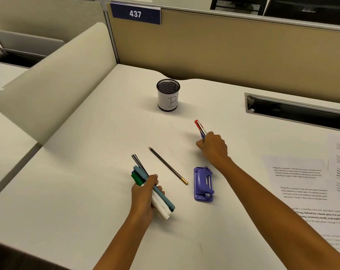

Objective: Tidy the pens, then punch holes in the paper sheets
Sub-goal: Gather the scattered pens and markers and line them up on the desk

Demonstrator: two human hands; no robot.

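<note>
A: Status. Left hand (145, 191), lower centre, is closed around a bundle of pens (152, 189): green, teal, white, a dark one, tips pointing up-left. Right hand (214, 148), centre-right, is fisted on a second bundle (200, 128), red and blue ends poking out above the knuckles.

B: Loose items?

A: One pencil (168, 165) lies diagonal on the desk (77, 182) between the hands, touching neither. Cup (168, 97) stands upright at upper centre, well apart from both hands; it looks empty, though its mesh hides the bottom.

B: Plan for this step?

A: My judgement: the right hand is nearer the cup, so empty it first, ends vertical over the rim, release low so the light cup does not tip. Then use the freed fingers to pinch the pencil mid-shaft. Left bundle last; square the ends before dropping.

B: Rest of the task?

A: Punch (203, 184) sits untouched, lower centre. Sheets (301, 182) spread at the right edge, not yet stacked.
</note>
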